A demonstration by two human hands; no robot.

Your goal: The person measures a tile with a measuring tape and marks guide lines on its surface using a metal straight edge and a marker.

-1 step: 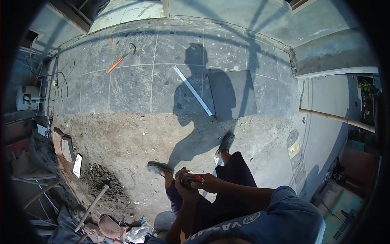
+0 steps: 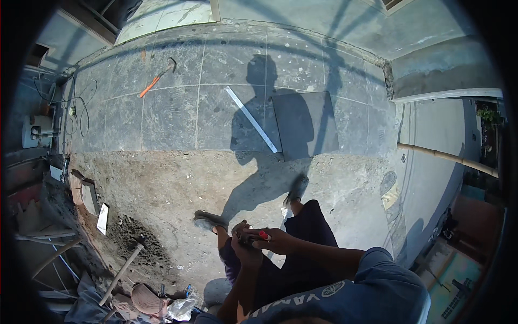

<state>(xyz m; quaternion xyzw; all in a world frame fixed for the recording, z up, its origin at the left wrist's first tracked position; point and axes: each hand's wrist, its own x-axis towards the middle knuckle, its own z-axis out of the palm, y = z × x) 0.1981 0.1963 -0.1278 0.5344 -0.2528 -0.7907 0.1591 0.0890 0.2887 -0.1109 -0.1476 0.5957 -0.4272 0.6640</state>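
My right hand (image 2: 277,241) is closed on a marker (image 2: 264,235) with a bright red end that sticks out by the thumb. Touching it, my left hand (image 2: 246,249) has its fingers curled; whatever lies in them is hidden by shadow and by the other hand. Both hands meet over my lap, between my knees. Beyond my feet, a dark grey square tile (image 2: 302,124) lies loose at the edge of the tiled floor (image 2: 172,119). A straight, flat silvery bar (image 2: 251,119) rests slanted to the left of it.
An orange-handled hammer (image 2: 157,78) lies far left on the tiles. Near left are a pile of damp mortar (image 2: 132,235), a long-handled tool (image 2: 123,274), a white offcut (image 2: 102,219) and a cap (image 2: 147,299). A bamboo pole (image 2: 448,157) stretches across the right side.
The view has shifted very slightly, so the tile, bar and hammer appear a little further left. My hands keep nearly the same pose, with the marker still held.
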